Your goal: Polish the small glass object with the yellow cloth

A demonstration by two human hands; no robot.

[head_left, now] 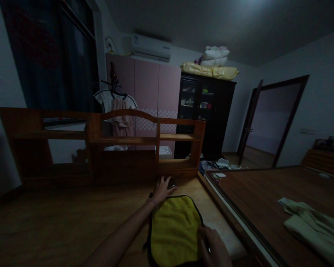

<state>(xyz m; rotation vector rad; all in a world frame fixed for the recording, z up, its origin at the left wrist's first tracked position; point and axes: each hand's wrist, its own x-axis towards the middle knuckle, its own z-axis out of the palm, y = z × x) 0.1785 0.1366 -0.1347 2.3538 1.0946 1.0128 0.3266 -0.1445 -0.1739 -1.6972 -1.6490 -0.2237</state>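
Note:
A yellow cloth-like piece with dark edging (175, 230) lies flat on the wooden desktop in front of me. Beyond its far edge, my left hand (164, 188) rests with fingers curled around a small, dark, shiny rounded object (172, 183), whose kind I cannot make out. At the yellow piece's right edge is my right hand (215, 245), its fingers bent and touching the border. A small bright glint shows by those fingers, but dimness hides what they hold. Dark cord-like ends stick out along the yellow piece's left side.
A wooden shelf unit (122, 141) stands along the desktop's far side. To the right, past the raised desk edge (222, 211), lies a lower brown surface (256, 193) with a pale folded garment (314, 226). Pink wardrobes (146, 85), a dark cabinet (222, 111) and a doorway are behind.

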